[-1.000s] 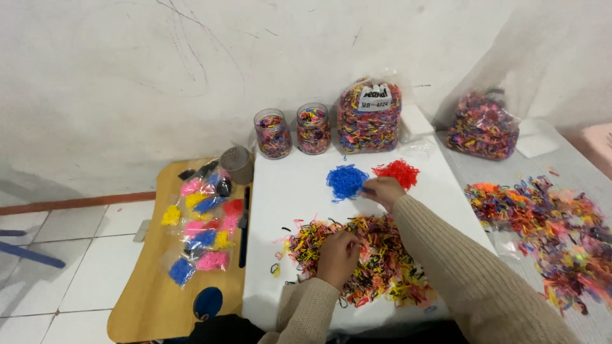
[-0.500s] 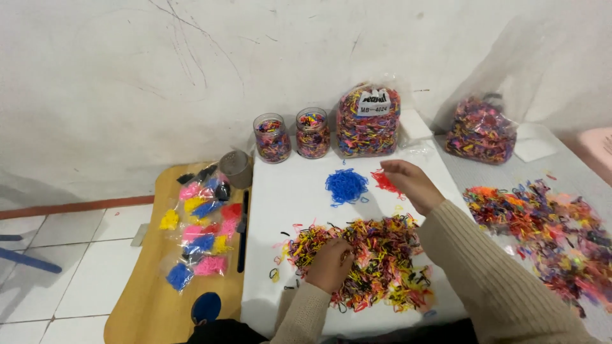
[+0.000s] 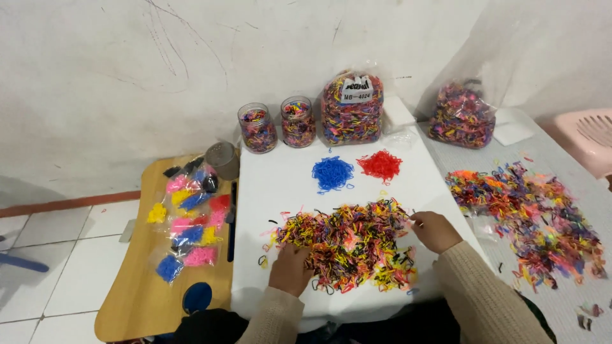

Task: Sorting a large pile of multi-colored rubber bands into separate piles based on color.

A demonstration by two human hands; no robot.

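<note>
I have both hands on the mixed heap of small multicoloured elastic bands (image 3: pixel 344 245) in the middle of the white surface (image 3: pixel 280 185). My left hand (image 3: pixel 290 271) rests on its 7 o'clock edge, fingers curled down into the bands; whether it has pinched any I cannot tell. My right hand (image 3: pixel 436 230) touches the 3 o'clock end, fingertips bent onto the fringe, its grip likewise unclear. The heap's long axis runs 9 to 3 between the hands, each about equally near it. At 12 o'clock from the heap lie a small blue pile of bands (image 3: pixel 332 173) and, just beside it, a red pile of bands (image 3: pixel 380 165). Behind them stand two clear round jars (image 3: pixel 257 128) and a clear plastic bag of mixed bands (image 3: pixel 352 109) with a white rectangular label on top
</note>
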